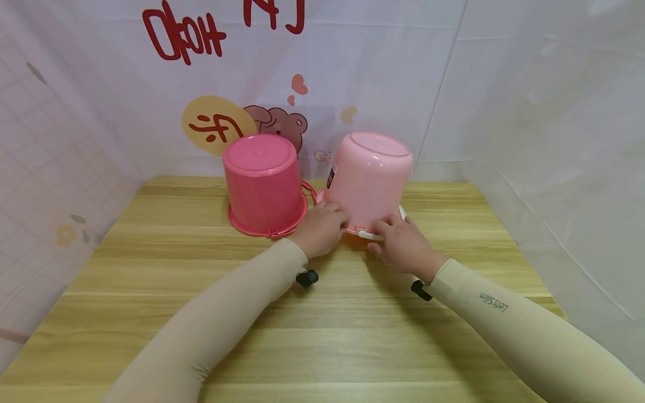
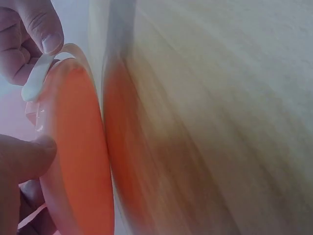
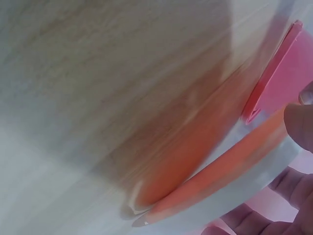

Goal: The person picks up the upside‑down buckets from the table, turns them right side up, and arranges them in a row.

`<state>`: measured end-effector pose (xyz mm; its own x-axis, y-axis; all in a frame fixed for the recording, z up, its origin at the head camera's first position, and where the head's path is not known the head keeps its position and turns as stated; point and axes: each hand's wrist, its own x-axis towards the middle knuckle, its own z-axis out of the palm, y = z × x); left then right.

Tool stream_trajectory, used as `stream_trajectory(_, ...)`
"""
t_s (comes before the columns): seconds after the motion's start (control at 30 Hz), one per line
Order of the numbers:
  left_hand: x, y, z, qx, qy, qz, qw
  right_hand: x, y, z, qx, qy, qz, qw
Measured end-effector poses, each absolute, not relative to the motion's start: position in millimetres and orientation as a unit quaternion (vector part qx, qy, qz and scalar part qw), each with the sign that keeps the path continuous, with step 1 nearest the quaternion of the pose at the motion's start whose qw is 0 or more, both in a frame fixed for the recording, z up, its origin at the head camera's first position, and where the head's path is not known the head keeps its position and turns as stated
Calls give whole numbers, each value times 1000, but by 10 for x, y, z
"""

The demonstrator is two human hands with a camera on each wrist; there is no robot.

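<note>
A light pink bucket stands upside down, tilted, with its near rim raised a little off the table. My left hand grips that rim at its left side, the thumb against the edge. At the rim's right side my right hand holds on, its fingers against the bucket wall and its thumb low by the white handle. An orange tint shows inside the rim in both wrist views. Just left of my left hand is a deep pink bucket, also upside down, its rim resting on the table.
The wood-grain table reaches back to a white printed cloth wall with red lettering and a bear. White sheeting closes in the right side, and patterned cloth the left. The deep pink bucket's red handle lies between the buckets.
</note>
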<state>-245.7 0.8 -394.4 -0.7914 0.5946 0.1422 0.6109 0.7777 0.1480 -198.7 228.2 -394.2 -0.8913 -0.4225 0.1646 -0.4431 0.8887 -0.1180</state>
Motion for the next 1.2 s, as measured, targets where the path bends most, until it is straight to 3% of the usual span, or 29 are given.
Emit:
stream_trajectory(0.2, -2454, -4, -3911, -314, -940, -125, 53, -1984, 2278, -3892, 225, -967, 73, 99)
stream_trajectory(0.77, -2455, -60, -3695, -287, -931, -209, 85, -2085, 2322, -3807, 323, -894, 139, 278)
stream_trajectory(1.2, -2410, -79, -3493, -279, -922, -241, 117, -2185, 2330, -3656, 372, -845, 151, 353)
